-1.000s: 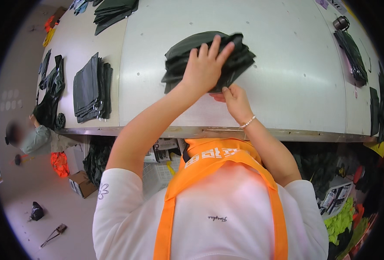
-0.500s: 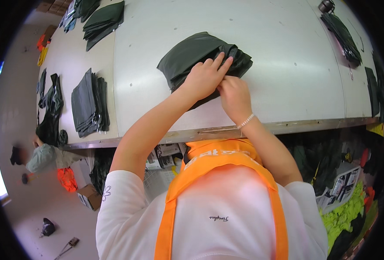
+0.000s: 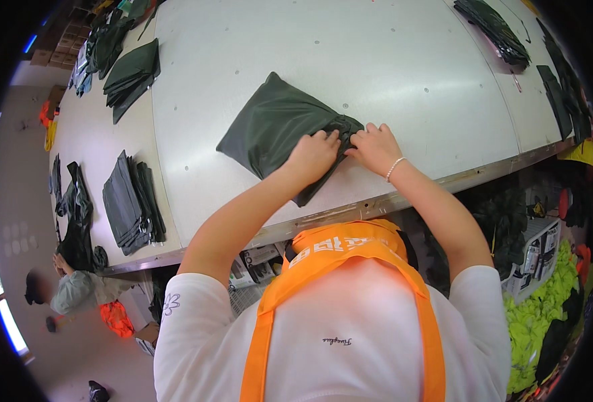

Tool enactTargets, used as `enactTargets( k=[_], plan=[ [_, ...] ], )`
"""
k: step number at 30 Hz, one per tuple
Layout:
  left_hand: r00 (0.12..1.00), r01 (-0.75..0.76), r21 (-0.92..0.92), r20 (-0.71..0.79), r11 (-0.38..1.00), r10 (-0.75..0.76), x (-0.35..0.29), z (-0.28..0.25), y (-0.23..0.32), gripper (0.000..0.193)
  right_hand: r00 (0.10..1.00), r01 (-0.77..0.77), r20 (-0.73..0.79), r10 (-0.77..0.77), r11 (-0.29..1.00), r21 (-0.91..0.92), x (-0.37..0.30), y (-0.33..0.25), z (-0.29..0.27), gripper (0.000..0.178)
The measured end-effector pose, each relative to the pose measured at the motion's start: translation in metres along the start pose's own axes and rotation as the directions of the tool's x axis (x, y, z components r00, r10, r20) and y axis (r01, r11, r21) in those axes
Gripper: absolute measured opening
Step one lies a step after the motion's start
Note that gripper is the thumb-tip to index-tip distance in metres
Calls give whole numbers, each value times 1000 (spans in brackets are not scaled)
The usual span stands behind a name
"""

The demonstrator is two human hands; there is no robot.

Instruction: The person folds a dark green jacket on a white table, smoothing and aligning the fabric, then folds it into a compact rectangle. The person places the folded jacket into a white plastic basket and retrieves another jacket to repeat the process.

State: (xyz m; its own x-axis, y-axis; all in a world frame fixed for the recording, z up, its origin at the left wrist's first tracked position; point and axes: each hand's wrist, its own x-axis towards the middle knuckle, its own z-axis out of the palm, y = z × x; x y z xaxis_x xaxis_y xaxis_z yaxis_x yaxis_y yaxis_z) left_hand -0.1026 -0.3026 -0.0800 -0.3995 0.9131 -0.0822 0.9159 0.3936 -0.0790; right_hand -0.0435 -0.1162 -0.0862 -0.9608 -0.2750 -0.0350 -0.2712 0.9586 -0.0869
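Note:
A plump dark green pouch (image 3: 273, 124) lies on the pale table in front of me, its right end bunched and gathered. My left hand (image 3: 315, 157) has its fingers curled over the near side of the gathered end. Close beside it, my right hand (image 3: 375, 149) pinches the outer edge of the bunched part. My fingers cover some of the gathered cloth, so whether a cord runs through it is hidden.
To the left lie a stack of flat dark pouches (image 3: 127, 204) and another dark green stack (image 3: 132, 75). Farther right is a bundle of dark pieces (image 3: 494, 30). The table's front edge (image 3: 350, 211) runs before me. A person (image 3: 75, 291) works at the left.
My hands have moved apart from their crossed position and sit side by side at the gathered end. The pouch has turned, its gathered end now nearer me.

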Motion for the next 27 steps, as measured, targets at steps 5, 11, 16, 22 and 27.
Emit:
enactTargets(
  k=[5,11,16,22,27],
  plan=[
    [984,30,69,171,997,-41,14,-3,10,30,982,175,-62,-176,984,-17,7,7,-30,21],
    [947,321,-513,150,796,-285,20,10,-8,39,926,79,295,-236,885,459,-10,-42,-9,23],
    [898,403,-549,81,732,-433,37,15,-7,38,961,-21,247,-127,855,519,-23,-81,11,14],
    [771,418,-559,-199,716,-605,47,43,7,32,998,29,-56,26,608,794,-28,-79,-13,7],
    [815,417,-320,-282,851,-506,57,76,28,30,997,71,-60,-41,728,682,-36,-61,-3,6]
  ],
)
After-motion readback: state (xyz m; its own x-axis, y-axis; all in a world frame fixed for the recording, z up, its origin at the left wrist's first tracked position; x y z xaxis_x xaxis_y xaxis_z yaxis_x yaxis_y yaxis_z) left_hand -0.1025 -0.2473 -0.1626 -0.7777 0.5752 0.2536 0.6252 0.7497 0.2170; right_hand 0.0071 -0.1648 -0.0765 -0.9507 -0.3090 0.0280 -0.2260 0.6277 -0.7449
